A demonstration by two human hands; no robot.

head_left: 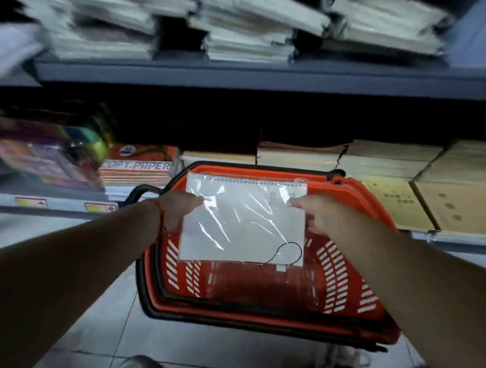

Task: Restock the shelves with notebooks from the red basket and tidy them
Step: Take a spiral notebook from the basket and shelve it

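Notebook (242,220) wrapped in clear film, held flat between both hands | left hand (178,209) grips its left edge | right hand (320,214) grips its right edge | basket (353,279) directly beneath them | shelf (258,77) beyond, above.

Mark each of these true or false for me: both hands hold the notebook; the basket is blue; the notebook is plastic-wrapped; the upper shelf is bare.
1. Both hands hold the notebook: true, left hand and right hand grip its side edges.
2. The basket is blue: false, it is red with black handles.
3. The notebook is plastic-wrapped: true, the clear wrap glints.
4. The upper shelf is bare: false, it carries stacks of notebooks.
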